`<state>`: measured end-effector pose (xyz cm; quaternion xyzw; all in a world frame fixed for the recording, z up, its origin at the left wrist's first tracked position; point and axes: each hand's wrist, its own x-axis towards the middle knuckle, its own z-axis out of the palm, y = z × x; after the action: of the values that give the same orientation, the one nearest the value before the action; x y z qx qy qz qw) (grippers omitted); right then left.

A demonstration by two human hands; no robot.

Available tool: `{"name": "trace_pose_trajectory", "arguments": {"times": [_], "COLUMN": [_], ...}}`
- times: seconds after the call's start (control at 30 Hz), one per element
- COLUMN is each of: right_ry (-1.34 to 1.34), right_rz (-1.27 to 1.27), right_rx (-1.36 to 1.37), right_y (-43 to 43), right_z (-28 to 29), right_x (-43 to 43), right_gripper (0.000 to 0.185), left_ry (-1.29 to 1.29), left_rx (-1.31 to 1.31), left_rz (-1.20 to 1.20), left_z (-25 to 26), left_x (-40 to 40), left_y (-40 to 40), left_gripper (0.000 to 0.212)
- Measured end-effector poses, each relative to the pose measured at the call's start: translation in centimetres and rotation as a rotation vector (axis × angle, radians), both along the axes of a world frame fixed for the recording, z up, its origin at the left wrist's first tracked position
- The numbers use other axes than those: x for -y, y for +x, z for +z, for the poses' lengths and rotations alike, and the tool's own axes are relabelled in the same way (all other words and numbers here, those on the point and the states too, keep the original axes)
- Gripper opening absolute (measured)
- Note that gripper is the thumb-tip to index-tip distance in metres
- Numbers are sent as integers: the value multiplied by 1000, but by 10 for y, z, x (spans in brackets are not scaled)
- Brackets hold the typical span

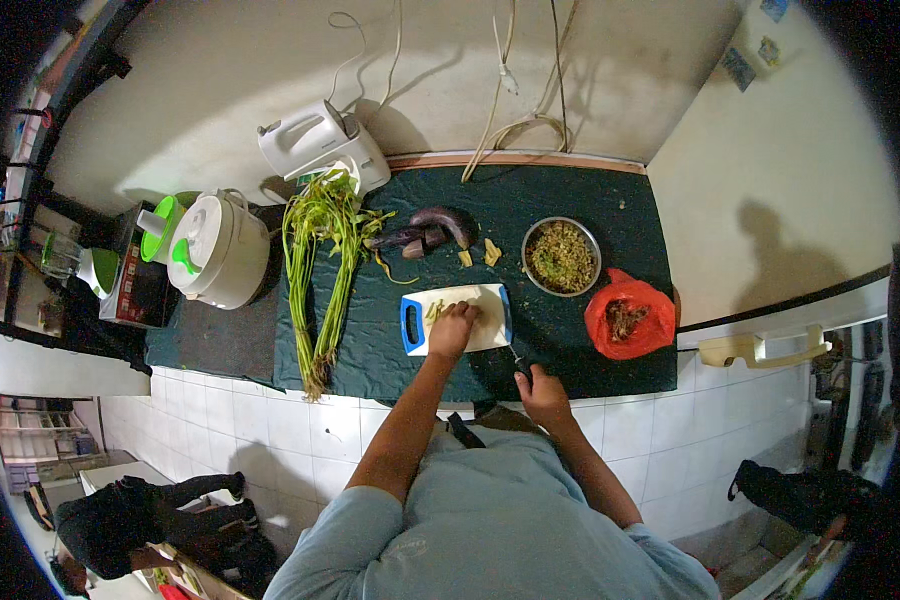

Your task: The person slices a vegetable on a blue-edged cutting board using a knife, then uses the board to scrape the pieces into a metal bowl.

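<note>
A white cutting board [487, 300] with blue ends lies before me on the dark green cloth. My left hand [454, 326] rests on it with bent fingers, beside small pale cut pieces [436, 308]; whether anything is under the fingers is hidden. My right hand [546, 396] is closed around the dark handle of a knife [523, 364] at the board's lower right corner. Behind the board lie purple eggplants [444, 222] and yellowish pieces [492, 253]. A metal bowl [597, 271] of chopped food stands at the back right, and a red plastic bag [658, 339] holds brownish scraps.
Long leafy green stalks [295, 289] with roots lie left of the board. Farther left stand a white rice cooker [244, 259] and a green and white blender [97, 271]. A white hand mixer [307, 139] stands by the wall. A person [131, 521] in dark clothes is at lower left.
</note>
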<state>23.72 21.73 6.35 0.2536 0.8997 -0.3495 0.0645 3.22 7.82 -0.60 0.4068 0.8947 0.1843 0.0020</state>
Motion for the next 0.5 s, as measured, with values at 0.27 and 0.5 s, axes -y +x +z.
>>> {"name": "trace_pose_trajectory", "arguments": {"times": [0.27, 0.5], "right_ry": [8, -30], "right_rz": [29, -36], "right_rx": [-26, -49], "right_y": [-16, -17], "right_z": [5, -5], "right_x": [17, 25], "right_gripper": [40, 43], "left_ry": [-25, 27], "left_rx": [-85, -24], "left_rz": [-106, -153], "left_z": [-6, -9], "left_x": [12, 16], "left_y": [-1, -1], "left_gripper": [23, 22]}}
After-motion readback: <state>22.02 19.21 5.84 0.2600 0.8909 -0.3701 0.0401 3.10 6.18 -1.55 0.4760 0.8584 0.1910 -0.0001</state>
